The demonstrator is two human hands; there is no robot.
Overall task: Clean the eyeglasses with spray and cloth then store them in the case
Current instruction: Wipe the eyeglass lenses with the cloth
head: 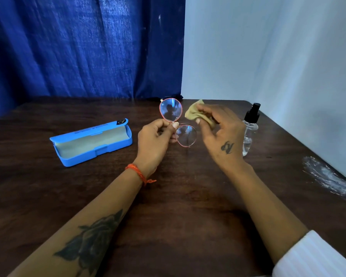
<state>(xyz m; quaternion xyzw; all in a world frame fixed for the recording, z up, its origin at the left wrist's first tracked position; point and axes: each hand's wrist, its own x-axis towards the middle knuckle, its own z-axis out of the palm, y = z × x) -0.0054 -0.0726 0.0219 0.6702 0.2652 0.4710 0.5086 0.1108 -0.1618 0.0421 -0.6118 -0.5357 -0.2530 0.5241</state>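
My left hand (pixel 155 139) pinches the bridge of the eyeglasses (pixel 171 111), a thin pink-rimmed pair with round lenses, held above the table with one lens up and the other lower right. My right hand (pixel 220 130) holds a crumpled tan cloth (pixel 194 112) just right of the upper lens, not touching it. A clear spray bottle (pixel 250 130) with a black nozzle stands upright behind my right hand. The blue glasses case (pixel 92 143) lies open on the left, its pale lining showing and nothing inside.
The dark wooden table (pixel 168 206) has a shiny smear of white residue (pixel 328 176) near its right edge. A blue curtain hangs behind the table on the left, and a white wall runs along the right side.
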